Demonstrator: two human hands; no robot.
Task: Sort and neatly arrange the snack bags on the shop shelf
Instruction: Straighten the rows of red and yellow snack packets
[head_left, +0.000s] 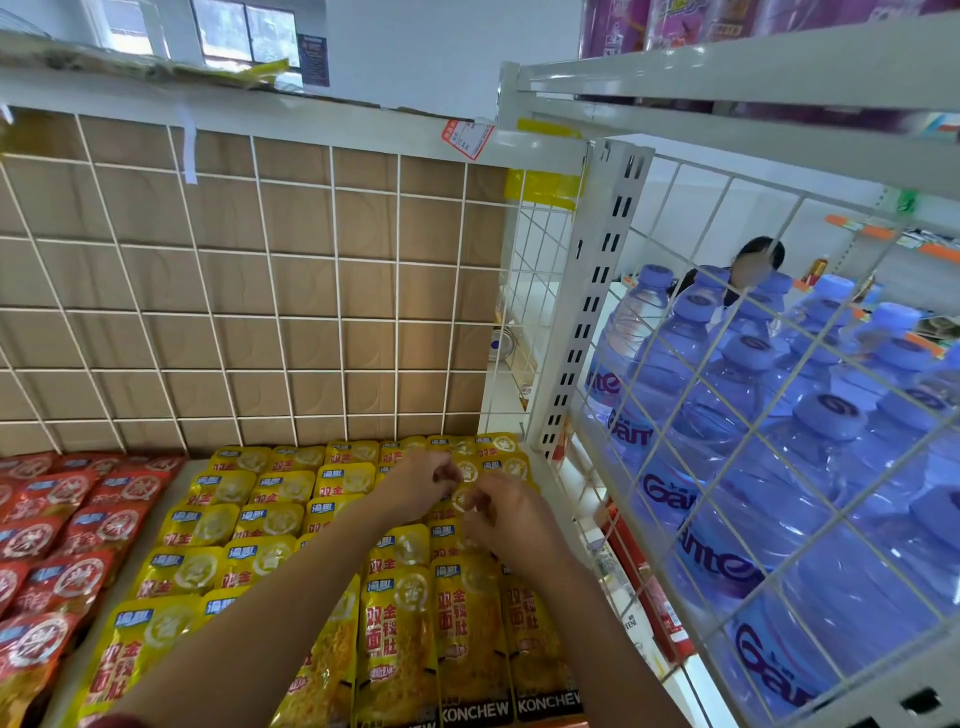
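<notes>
Yellow snack bags (270, 519) lie in overlapping rows across the shelf, reaching back to the wire grid. Red snack bags (57, 525) fill the rows at the left. My left hand (421, 480) reaches over the far right rows, its fingers curled over a yellow bag near the back. Just right of it, my right hand (511, 514) has curled fingers pinching the top of a yellow bag (465, 496) in the rightmost column. Both forearms cross the nearer yellow bags and hide parts of them.
A white wire grid (260, 291) backed by brown board closes the shelf's rear. A white slotted post (592, 312) and wire side panel bound the right, with blue water bottles (769, 441) behind it. A person (753, 265) stands far off behind the bottles.
</notes>
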